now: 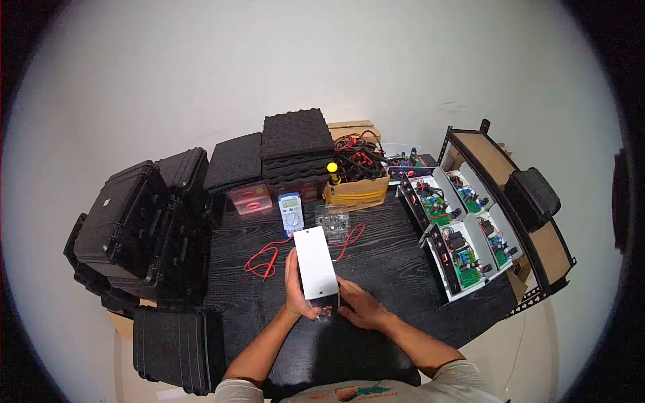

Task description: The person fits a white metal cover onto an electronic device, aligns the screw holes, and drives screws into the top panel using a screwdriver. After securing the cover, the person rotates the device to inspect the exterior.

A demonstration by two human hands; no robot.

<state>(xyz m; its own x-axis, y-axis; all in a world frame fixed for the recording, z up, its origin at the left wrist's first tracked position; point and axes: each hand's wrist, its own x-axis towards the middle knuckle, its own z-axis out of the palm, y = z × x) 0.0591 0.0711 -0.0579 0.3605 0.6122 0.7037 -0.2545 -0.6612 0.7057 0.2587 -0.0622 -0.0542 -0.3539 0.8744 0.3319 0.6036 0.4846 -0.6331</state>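
A white metal box (316, 263) with a dark front panel is held upright over the near middle of the black table. My left hand (293, 287) grips its left side, with the thumb at the lower front edge. On the right side, my right hand (361, 304) rests against the box near its lower corner, fingers bent around it and partly hidden. Just beyond the box lie a blue multimeter (291, 213) with red leads (262, 263) and a clear plastic case (332, 223) of small parts.
Black hard cases (121, 221) are stacked at the left. Black foam (297, 134), a red-lidded box (250, 199) and a cardboard box (356, 193) of cables line the back. Open white units with green circuit boards (463, 263) and a metal-framed shelf (484, 158) stand at the right.
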